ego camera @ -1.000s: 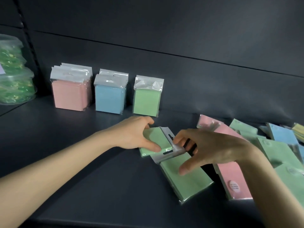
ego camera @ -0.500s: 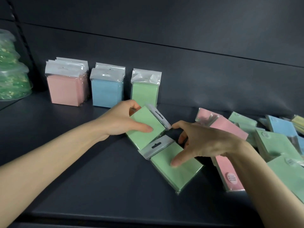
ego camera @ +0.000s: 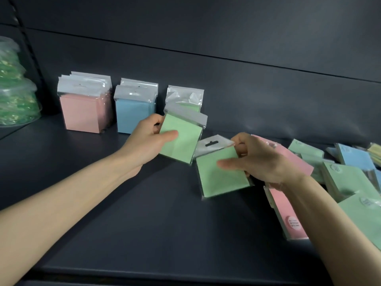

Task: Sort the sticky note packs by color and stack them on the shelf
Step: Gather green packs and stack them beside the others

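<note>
My left hand (ego camera: 146,141) grips a green sticky note pack (ego camera: 182,137) and holds it lifted just in front of the upright green stack (ego camera: 185,98) at the back of the shelf. My right hand (ego camera: 261,159) holds a second green pack (ego camera: 218,174), thumb on its face, raised off the shelf and tilted. Left of the green stack stand a blue stack (ego camera: 135,108) and a pink stack (ego camera: 84,106).
A loose pile of packs lies at the right: pink (ego camera: 285,215), green (ego camera: 350,180), blue (ego camera: 354,155) and a yellow one at the edge. Clear tubs with green contents (ego camera: 14,89) stand at far left. The dark shelf (ego camera: 123,223) has a front edge near me.
My left hand has carried its green pack up and back toward the green stack. My right hand has picked the second green pack up off the shelf.
</note>
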A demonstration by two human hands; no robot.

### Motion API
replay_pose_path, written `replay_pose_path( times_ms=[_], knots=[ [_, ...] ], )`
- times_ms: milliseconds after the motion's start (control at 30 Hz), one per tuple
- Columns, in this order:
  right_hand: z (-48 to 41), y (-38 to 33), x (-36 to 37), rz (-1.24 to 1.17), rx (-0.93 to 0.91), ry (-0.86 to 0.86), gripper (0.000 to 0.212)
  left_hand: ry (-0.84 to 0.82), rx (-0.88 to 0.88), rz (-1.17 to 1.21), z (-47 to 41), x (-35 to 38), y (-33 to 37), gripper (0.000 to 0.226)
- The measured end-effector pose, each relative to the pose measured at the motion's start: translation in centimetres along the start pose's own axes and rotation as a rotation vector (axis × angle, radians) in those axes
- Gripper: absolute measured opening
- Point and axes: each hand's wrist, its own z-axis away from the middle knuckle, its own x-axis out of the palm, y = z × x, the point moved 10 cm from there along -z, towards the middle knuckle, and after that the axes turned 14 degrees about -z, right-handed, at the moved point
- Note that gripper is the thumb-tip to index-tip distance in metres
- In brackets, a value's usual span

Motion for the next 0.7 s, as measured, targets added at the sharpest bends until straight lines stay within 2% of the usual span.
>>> replay_pose_path(
  times_ms=[100, 200, 367, 567, 700],
  knots=[
    [-0.1, -0.8, -0.7, -0.149, -0.094, 0.082, 0.027, 0.095, -0.03, -0.011, -0.2, -0.9, -0.6, 0.013],
    [0.2, -1.4, -0.7, -0.271, -0.184, 0.111, 0.027, 0.115, -0.053, -0.012, -0.2, -0.8, -1.2, 0.019],
    [0.6, -2.1, -0.6, -0.289, -0.261, 0.16, 0.034, -0.024, -0.038, 0.112, 0.2, 1.2, -1.0, 0.019],
    [0.4, -1.6, -0.1, -0.164, -0.218, 0.2, 0.045, -0.297, 0.112, 0.087, 2.1, 4.1, 1.3, 0.056],
    [0.4, -1.6, 0.3, -0.187, -0.202, 0.16, 0.048, -0.29, 0.179, 0.033, 2.1, 4.2, 1.6, 0.051]
  ],
)
